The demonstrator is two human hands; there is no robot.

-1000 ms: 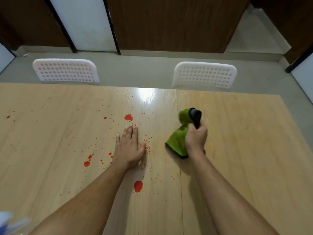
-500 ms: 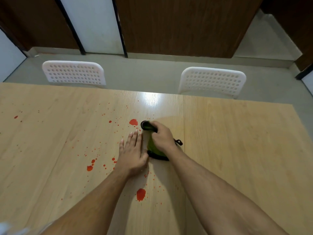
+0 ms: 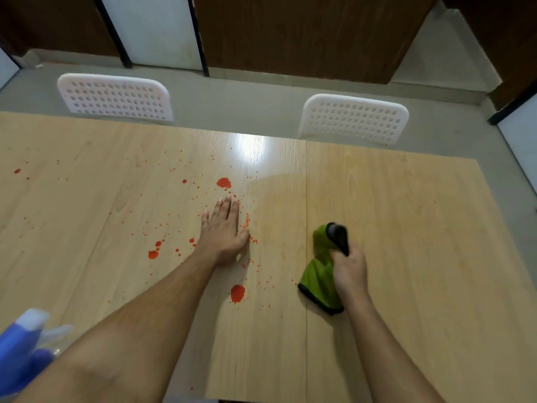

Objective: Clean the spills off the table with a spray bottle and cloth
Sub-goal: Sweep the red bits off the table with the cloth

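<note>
The step in hand looks like wiping the red spills (image 3: 237, 293) off the desk (image 3: 406, 286) with the green cloth (image 3: 318, 282). To do it well, the cloth should travel from the clean patch at 3 o'clock toward the splatter at 9 o'clock, pressed flat, not bunched, so the larger blots are lifted instead of smeared. The biggest blots sit at 12 and 6 o'clock of the left hand (image 3: 223, 231), with a smaller cluster at its 8 o'clock; each likely needs its own pass with a fresh fold of cloth.

The left hand lies palm down on the desk, fingers straight and close together, pointing to 12 o'clock, bracing among the fine droplets. The right hand (image 3: 348, 267) is curled round the cloth, gripping it with what appears to be a dark band or trim at the top; blur makes that part hard to read. The cloth's lower edge touches the desk.

The spray bottle (image 3: 20, 344) stands at the 8 o'clock corner of the view, well apart from both hands, out of focus.
</note>
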